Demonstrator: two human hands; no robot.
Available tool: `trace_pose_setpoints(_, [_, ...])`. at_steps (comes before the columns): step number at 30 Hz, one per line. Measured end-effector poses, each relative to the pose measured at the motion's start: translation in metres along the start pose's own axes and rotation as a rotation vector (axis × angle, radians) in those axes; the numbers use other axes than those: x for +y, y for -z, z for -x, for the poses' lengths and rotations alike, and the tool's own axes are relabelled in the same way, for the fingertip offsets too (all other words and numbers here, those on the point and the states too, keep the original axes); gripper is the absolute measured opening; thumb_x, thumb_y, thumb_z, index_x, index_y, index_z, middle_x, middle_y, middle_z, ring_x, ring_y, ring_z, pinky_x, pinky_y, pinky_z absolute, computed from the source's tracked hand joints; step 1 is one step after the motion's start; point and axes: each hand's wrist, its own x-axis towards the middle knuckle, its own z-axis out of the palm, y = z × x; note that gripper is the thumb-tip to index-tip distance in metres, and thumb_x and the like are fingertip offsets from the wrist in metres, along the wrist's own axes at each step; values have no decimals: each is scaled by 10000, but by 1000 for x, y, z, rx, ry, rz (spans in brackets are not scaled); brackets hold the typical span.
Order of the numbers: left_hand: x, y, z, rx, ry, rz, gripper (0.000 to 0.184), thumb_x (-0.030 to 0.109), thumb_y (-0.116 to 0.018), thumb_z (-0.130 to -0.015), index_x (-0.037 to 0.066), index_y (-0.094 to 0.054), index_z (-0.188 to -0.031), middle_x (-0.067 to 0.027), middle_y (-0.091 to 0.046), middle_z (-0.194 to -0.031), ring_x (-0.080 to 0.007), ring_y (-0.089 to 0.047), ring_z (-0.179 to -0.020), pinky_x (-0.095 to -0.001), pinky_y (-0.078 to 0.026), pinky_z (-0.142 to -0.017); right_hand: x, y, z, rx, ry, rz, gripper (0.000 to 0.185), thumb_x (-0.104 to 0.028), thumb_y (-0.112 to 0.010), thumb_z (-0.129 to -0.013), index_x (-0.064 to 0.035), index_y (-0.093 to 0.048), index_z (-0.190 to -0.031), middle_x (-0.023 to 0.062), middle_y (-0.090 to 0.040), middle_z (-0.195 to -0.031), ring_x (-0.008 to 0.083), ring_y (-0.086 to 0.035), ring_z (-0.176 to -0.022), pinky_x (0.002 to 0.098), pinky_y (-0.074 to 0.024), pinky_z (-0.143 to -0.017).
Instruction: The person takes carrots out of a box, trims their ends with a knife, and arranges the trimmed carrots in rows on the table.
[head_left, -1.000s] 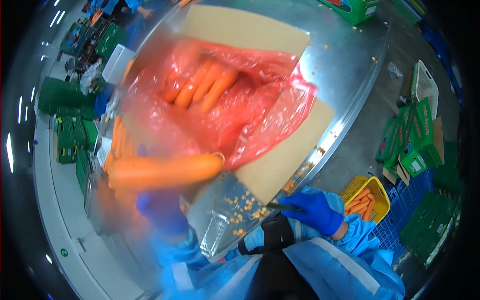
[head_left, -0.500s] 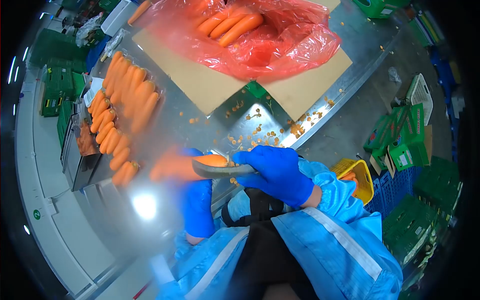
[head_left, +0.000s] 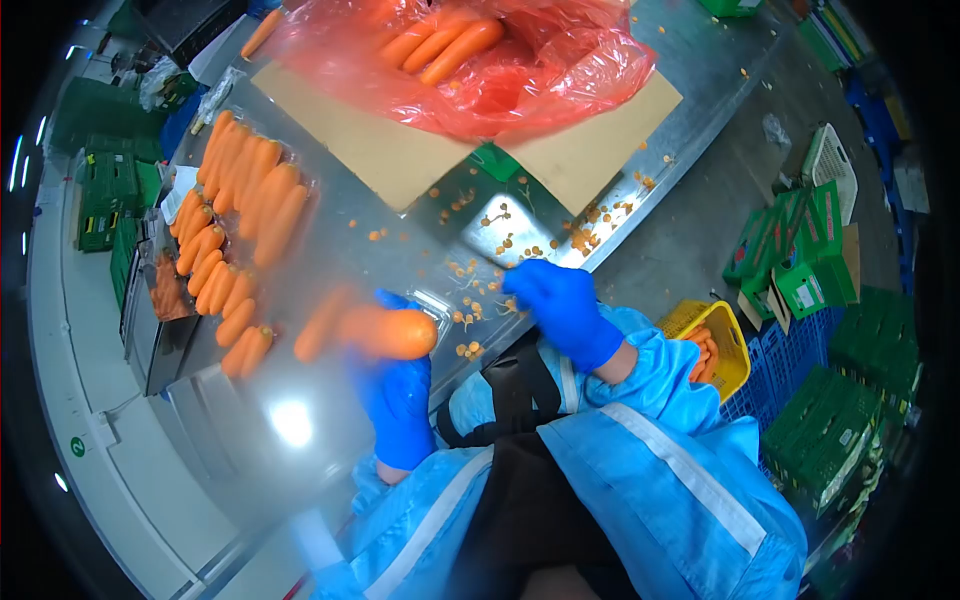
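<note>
My left hand [head_left: 397,400], in a blue glove, is closed around a carrot [head_left: 400,333] whose trimmed, rounded end faces right. Blurred orange to its left may be a second carrot; I cannot tell. My right hand [head_left: 566,312], gloved too, is closed on a knife [head_left: 486,254], whose dark blade shows only as a thin, blurred line pointing up and left over the metal table. A gap separates the knife from the carrot. Small carrot trimmings [head_left: 500,243] lie scattered on the tabletop just beyond both hands.
Rows of carrots [head_left: 240,190] lie on the left of the metal table [head_left: 690,110]. Ahead stands a cardboard box [head_left: 375,155] lined with a red plastic bag [head_left: 560,100] holding carrots. A yellow basket [head_left: 735,345] with carrots is at my right, near green crates [head_left: 830,430].
The knife has come away from the carrot's end, and my right hand has moved right and slightly up. The carrot's end now shows bare and rounded. The view has shifted slightly.
</note>
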Motion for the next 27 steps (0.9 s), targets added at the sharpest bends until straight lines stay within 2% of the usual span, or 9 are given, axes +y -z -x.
trace_pose_setpoints(3, [9, -25, 9, -76, 181, 895, 728, 139, -678, -751, 17, -376, -1402, -155, -472, -1308, -307, -448, -1253, -484, -328, -1111, 22, 5, 14, -132, -496, -363, 286, -310, -578, -954, -59, -686, -1037, 105, -699, -918, 178, -662, -697, 291, -505, -621])
trace_pose_setpoints(5, [1, -3, -3, -9, 48, 286, 745, 151, -687, -745, 17, -366, -1404, -153, -476, -1312, -304, -452, -1254, -495, -302, -1124, 14, 8, 9, -132, -401, -330, 274, -270, -607, -946, -51, -666, -1100, 91, -715, -972, 165, -682, -794, 288, -519, -672])
trace_pose_setpoints(7, [1, -15, -8, -59, 24, 230, 760, 164, -698, -737, 20, -362, -1403, -147, -484, -1310, -302, -457, -1253, -509, -273, -1136, -8, 7, -8, -69, -215, -221, 305, -255, -651, -917, -57, -654, -1149, 87, -716, -997, 172, -688, -848, 289, -529, -715])
trace_pose_setpoints(9, [2, -36, 2, -211, 114, 720, 772, 181, -710, -728, 27, -362, -1399, -137, -498, -1302, -300, -464, -1251, -525, -242, -1146, -11, 11, -21, -104, -253, -161, 368, -246, -692, -885, -61, -636, -1199, 80, -715, -1014, 164, -685, -896, 286, -527, -756])
trace_pose_setpoints(13, [2, -30, -9, -333, 33, 711, 721, 212, -696, -751, 41, -383, -1378, -122, -523, -1278, -292, -476, -1243, -543, -224, -1146, -27, 14, -30, -297, -301, -533, 453, -227, -741, -843, -77, -619, -1253, 78, -713, -1041, 152, -673, -938, 290, -526, -804])
trace_pose_setpoints(16, [-2, -17, -19, -397, 10, 706, 649, 224, -664, -793, 41, -401, -1357, -122, -529, -1263, -288, -477, -1239, -537, -221, -1151, -66, 11, -31, -363, -174, -498, 367, -179, -737, -845, -52, -662, -1181, 79, -718, -1012, 123, -670, -890, 273, -533, -776])
trace_pose_setpoints(18, [-5, -12, -24, -423, 18, 780, 608, 242, -654, -818, 39, -419, -1340, -126, -531, -1248, -288, -473, -1239, -525, -222, -1157, -64, 2, -32, -327, -259, -517, 306, -162, -735, -845, -39, -690, -1121, 84, -721, -987, 107, -669, -852, 258, -535, -763])
trace_pose_setpoints(21, [-1, -21, -17, -412, 106, 885, 512, 245, -635, -862, 36, -466, -1297, -130, -531, -1230, -296, -504, -1197, -521, -229, -1160, -57, -5, -30, -318, -337, -586, 240, -153, -735, -844, -29, -718, -1048, 80, -725, -944, 90, -667, -810, 239, -531, -741])
trace_pose_setpoints(27, [13, -51, 0, -25, 317, 1463, 371, 103, -602, -909, -3, -498, -1249, -126, -539, -1186, -274, -565, -1106, -396, -469, -1004, -31, -10, -24, -249, -242, -354, 219, -177, -738, -837, -32, -728, -1000, 78, -720, -876, 141, -681, -772, 277, -531, -707])
